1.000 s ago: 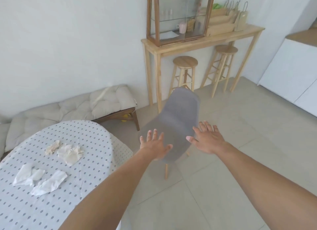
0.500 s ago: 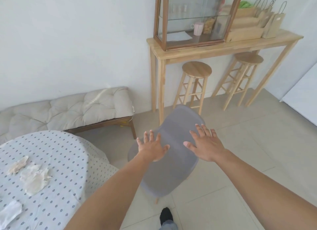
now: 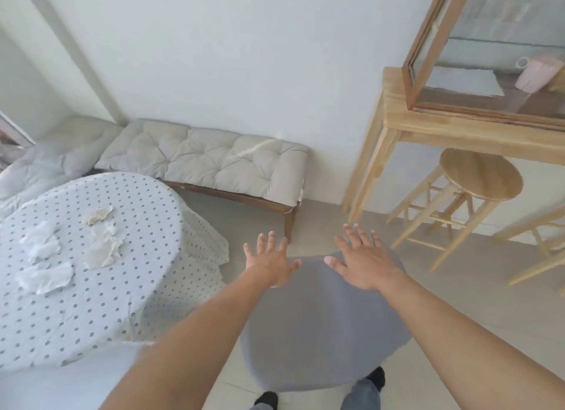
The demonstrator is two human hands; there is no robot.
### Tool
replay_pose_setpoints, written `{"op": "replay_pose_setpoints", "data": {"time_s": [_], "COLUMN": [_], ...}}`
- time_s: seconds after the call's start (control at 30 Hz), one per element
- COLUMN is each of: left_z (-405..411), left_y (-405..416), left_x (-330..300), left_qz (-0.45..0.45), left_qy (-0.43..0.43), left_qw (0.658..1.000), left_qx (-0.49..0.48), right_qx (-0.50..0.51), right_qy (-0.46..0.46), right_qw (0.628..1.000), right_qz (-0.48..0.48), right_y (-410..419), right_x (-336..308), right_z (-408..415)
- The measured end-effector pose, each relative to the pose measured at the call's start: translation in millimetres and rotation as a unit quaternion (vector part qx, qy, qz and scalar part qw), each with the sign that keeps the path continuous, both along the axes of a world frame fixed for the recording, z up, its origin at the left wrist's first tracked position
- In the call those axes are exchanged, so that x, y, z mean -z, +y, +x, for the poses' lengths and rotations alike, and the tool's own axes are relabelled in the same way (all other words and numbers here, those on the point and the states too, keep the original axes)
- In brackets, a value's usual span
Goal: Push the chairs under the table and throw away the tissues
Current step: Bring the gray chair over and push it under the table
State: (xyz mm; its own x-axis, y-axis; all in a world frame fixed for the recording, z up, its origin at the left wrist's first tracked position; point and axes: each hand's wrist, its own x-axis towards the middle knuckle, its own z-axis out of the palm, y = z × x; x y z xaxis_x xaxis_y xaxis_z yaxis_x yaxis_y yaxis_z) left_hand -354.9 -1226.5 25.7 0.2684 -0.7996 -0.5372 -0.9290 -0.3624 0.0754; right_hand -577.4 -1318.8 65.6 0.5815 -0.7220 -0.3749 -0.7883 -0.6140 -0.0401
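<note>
A grey shell chair (image 3: pixel 324 333) stands right below me, its back top edge toward the far side. My left hand (image 3: pixel 270 261) hovers with fingers spread at the left end of that top edge. Over the right end, my right hand (image 3: pixel 363 261) is flat and spread too. Neither hand grips anything. To the left is the round table (image 3: pixel 101 318) under a dotted cloth. Several crumpled tissues (image 3: pixel 102 247) lie on it, more tissues (image 3: pixel 42 275) nearer its left edge.
A cushioned bench (image 3: pixel 211 162) runs along the far wall. On the right stands a tall wooden console table (image 3: pixel 458 125) with a glass cabinet (image 3: pixel 489 49) on top and round stools (image 3: pixel 480 177) beneath. My feet (image 3: pixel 374 379) show under the chair.
The view has swung left and down and the chair now lies closer below me. Both hands have stayed spread over its back; the table and tissues have come further into view.
</note>
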Motion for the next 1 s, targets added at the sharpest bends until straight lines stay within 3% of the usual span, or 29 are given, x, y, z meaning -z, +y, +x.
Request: {"op": "replay_pose_setpoints", "data": {"time_s": [0.2, 0.4, 0.67, 1.0], "left_z": [-36, -104, -179, -297], "left_y": [19, 46, 57, 41], "left_x": [6, 6, 14, 36], "left_qz": [0.036, 0.038, 0.007, -0.019], "left_qy": [0.009, 0.016, 0.019, 0.047], "left_qw": [0.982, 0.949, 0.916, 0.875], "left_qx": [-0.185, -0.314, -0.402, -0.481], "right_qx": [-0.173, -0.28, -0.369, -0.45], "right_qy": [0.016, 0.019, 0.006, 0.031], "right_qw": [0.984, 0.959, 0.929, 0.889], "right_qz": [0.029, 0.046, 0.021, 0.074], "right_y": [-65, -88, -90, -119], "right_x": [21, 35, 49, 65], "right_z": [11, 4, -32, -83]}}
